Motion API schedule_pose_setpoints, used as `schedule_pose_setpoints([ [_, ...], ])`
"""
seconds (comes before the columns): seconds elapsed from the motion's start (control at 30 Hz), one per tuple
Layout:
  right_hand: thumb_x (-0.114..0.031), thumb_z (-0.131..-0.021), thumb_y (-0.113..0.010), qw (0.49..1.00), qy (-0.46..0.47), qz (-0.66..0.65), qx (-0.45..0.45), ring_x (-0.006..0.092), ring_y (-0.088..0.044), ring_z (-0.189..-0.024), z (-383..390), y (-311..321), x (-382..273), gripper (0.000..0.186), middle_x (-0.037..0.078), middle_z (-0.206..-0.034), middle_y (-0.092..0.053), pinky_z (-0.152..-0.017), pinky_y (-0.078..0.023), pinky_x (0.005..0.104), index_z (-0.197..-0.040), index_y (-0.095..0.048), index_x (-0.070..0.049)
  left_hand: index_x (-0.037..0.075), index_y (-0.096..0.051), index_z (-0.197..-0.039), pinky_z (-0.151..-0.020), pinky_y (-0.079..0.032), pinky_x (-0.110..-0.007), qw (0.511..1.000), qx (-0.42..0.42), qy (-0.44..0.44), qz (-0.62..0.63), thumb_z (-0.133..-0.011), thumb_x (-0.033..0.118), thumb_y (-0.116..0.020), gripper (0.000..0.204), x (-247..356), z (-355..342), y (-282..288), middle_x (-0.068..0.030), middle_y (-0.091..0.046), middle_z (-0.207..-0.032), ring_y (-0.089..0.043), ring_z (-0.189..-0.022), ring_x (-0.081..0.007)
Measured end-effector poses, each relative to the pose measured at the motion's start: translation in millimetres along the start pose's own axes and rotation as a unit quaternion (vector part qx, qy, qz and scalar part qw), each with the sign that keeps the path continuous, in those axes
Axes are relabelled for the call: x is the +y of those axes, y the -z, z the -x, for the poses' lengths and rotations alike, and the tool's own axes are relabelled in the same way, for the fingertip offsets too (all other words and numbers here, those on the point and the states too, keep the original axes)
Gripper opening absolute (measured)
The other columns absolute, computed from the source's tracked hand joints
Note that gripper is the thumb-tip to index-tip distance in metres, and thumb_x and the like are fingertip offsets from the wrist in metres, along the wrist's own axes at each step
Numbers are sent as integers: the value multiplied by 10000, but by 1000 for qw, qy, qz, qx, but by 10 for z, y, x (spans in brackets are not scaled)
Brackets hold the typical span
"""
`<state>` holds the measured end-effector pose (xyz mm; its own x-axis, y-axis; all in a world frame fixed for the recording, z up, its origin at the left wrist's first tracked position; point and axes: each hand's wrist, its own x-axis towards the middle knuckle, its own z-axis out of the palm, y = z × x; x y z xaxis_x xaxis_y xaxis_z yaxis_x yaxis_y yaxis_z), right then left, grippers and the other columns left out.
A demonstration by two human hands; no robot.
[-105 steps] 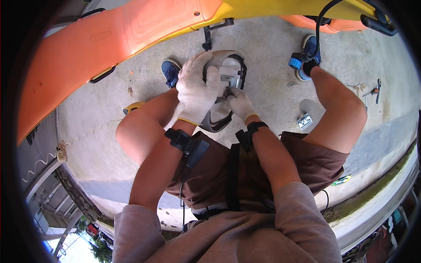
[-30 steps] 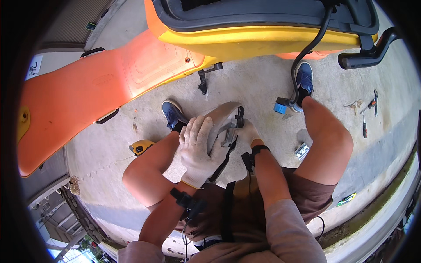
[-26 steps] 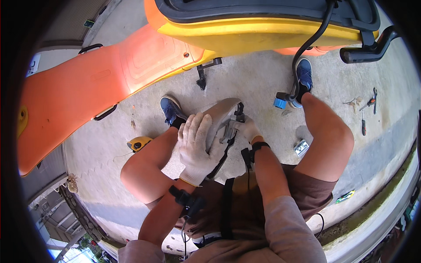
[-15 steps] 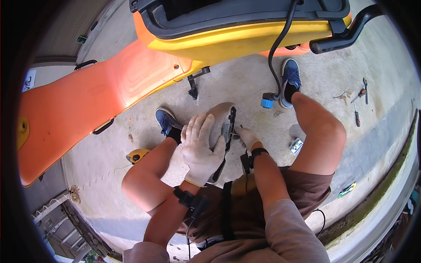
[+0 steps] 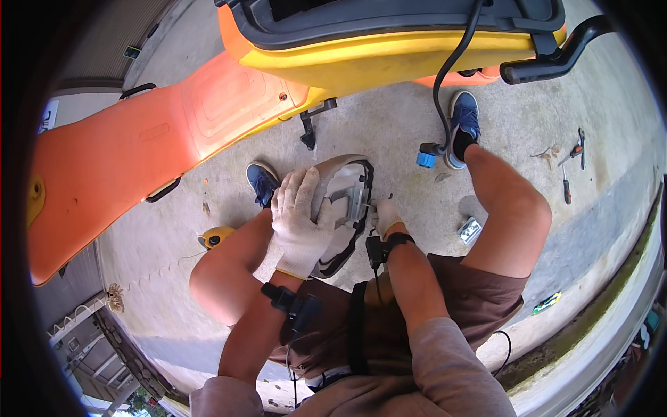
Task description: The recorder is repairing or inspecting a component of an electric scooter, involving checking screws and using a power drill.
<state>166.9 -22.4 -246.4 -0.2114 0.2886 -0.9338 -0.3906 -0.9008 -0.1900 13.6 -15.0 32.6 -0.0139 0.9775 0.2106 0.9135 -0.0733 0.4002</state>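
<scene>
Between my knees a grey seat-like piece (image 5: 332, 229) is tilted up, its pale underside and black rim facing right. A metal bracket (image 5: 355, 202) is fixed on that underside. My left hand (image 5: 300, 226), in a white glove, grips the seat's left side, with fingers laid along the grey outer face and thumb over the near edge. Just right of the bracket, my right hand (image 5: 384, 215), also gloved, has its fingers curled together. Something small and thin shows at its fingertips, too small to name.
A large orange and yellow body (image 5: 271, 90) with a black handle bar (image 5: 556, 59) spans the top. A black cable with a blue end (image 5: 426, 160) hangs from it. Screwdrivers (image 5: 567, 189), a small box (image 5: 470, 231) and a yellow reel (image 5: 217, 237) lie on the concrete floor.
The seat-like piece has turned so more of its underside shows. My left hand has shifted a little left with it; my right hand remains by the bracket.
</scene>
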Motion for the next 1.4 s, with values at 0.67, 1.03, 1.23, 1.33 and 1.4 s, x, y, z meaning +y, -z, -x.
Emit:
schedule_pose_setpoints([
  [0.67, -345, -928, -517, 1000, 5, -3, 26, 120, -334, -389, 538, -109, 130, 258, 67, -662, -579, -342, -293, 311, -829, -531, -107, 105, -392, -1470, -1103, -373, -452, 981, -57, 152, -107, -735, 324, -711, 831, 487, -60, -21, -198, -408, -1478, -370, -1384, -373],
  [1.03, -588, -939, -494, 994, 83, 74, -3, 119, -306, -408, 1226, 28, -47, 477, 82, -765, -661, -365, -238, 294, -885, -571, -120, 54, -495, -1386, -1116, -388, -387, 977, -71, 145, 137, -685, 126, -704, 735, 25, 117, 522, -215, -530, -1343, -493, -1284, -373],
  [1.23, -587, -948, -493, 983, 149, -96, 44, 100, -354, -399, 1492, -169, -369, 494, 27, -620, -545, -352, -266, 266, -815, -589, -121, 3, -471, -1404, -1111, -389, -353, 925, -13, 150, 348, -686, 47, -640, 738, -172, 513, 605, -202, -532, -1321, -514, -1286, -313],
  [1.33, -469, -965, -488, 995, 89, -13, 34, 100, -357, -403, 1634, -51, -574, 408, 22, -608, -516, -355, -276, 265, -825, -584, -98, -15, -460, -1409, -1101, -394, -339, 911, 15, 139, 388, -679, -5, -616, 746, -173, 634, 607, -181, -531, -1319, -519, -1281, -286],
  [1.4, -368, -967, -496, 992, 125, 33, -5, 101, -361, -412, 1718, 43, -569, 336, 25, -631, -514, -367, -276, 266, -861, -580, -61, -10, -458, -1413, -1100, -397, -347, 928, 11, 103, 359, -671, -6, -627, 761, -218, 675, 619, -193, -530, -1319, -523, -1276, -304],
])
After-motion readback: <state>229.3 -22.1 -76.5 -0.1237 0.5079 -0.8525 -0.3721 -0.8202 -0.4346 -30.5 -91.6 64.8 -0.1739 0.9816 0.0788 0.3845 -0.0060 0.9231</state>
